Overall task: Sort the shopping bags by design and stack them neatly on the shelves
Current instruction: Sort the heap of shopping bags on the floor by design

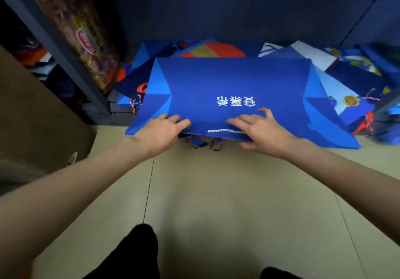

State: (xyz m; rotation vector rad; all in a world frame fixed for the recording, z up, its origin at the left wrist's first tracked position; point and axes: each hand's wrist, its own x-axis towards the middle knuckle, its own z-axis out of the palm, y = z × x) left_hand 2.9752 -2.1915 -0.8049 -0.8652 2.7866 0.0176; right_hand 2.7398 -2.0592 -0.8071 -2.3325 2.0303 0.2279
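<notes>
A flat blue paper shopping bag (233, 92) with white characters lies on top of a heap of other bags (350, 77) on the lowest shelf, its near edge jutting over the tiled floor (216, 192). The left hand (164, 129) grips that near edge, fingers curled onto the top face. The right hand (257, 127) rests on the bag with fingers spread and bent, beside the white rope handle (223, 130). A grey shelf upright (65, 47) stands to the left.
</notes>
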